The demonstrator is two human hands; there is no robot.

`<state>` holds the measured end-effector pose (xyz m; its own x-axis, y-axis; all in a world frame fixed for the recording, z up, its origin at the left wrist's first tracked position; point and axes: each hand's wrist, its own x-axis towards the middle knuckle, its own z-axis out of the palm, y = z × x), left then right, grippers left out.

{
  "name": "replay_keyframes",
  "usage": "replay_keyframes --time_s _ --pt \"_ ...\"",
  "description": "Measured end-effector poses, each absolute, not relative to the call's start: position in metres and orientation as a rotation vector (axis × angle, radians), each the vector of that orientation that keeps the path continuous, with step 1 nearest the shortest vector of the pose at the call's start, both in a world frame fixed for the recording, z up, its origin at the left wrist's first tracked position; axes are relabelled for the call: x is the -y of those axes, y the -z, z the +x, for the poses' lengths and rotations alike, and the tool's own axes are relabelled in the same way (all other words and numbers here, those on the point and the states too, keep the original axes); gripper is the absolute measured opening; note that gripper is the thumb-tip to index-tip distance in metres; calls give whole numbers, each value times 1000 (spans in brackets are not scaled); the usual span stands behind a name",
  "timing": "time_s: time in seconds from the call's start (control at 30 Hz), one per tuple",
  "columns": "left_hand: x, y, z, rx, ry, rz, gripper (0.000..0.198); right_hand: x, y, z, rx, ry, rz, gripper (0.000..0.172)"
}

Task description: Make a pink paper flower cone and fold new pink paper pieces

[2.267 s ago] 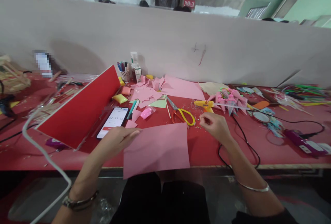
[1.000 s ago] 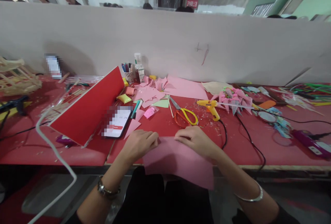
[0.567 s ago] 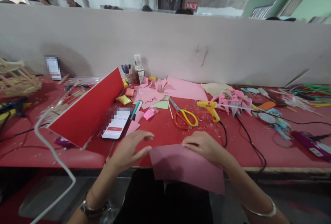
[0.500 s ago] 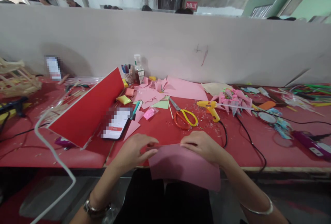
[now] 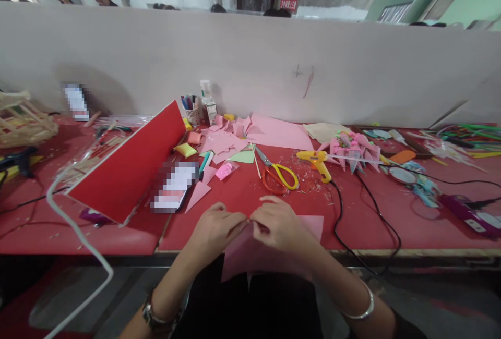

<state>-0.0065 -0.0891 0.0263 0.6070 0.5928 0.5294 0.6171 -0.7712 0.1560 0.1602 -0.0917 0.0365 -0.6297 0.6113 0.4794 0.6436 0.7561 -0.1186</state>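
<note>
A pink paper sheet [image 5: 250, 258] lies over the front edge of the red table [image 5: 364, 224], partly hanging toward my lap. My left hand [image 5: 216, 228] and my right hand [image 5: 275, 225] meet at its top edge, fingertips pinched together on the paper. Much of the sheet is hidden under my right hand. Orange and yellow scissors [image 5: 277, 174] lie just beyond my hands. A yellow glue gun [image 5: 318, 161] rests to their right, its black cord running to the table edge.
A tilted red board [image 5: 129, 164] and a phone [image 5: 174, 186] sit to the left. Pink paper scraps [image 5: 227, 141], a pen cup [image 5: 191, 109] and a bottle stand behind. A pink paper flower [image 5: 352, 148], wires and craft items crowd the right. A beige partition [image 5: 352, 73] backs the table.
My hands have drawn together at the sheet's top edge. The sheet's shape has changed, with its right corner now lying on the table beside my right hand.
</note>
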Motion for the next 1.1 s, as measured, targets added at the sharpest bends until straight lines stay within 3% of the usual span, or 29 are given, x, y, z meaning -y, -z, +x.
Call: replay_keyframes --time_s 0.57,0.9,1.1 --pt "88 -38 -38 1392 1057 -2922 37 89 -29 210 2348 108 -1102 19" --pt "83 -38 -57 1847 1106 -2762 34 89 -36 245 2305 174 -1344 20" --pt "77 -30 -62 2081 831 -2764 37 98 -30 234 2110 181 -1293 20"
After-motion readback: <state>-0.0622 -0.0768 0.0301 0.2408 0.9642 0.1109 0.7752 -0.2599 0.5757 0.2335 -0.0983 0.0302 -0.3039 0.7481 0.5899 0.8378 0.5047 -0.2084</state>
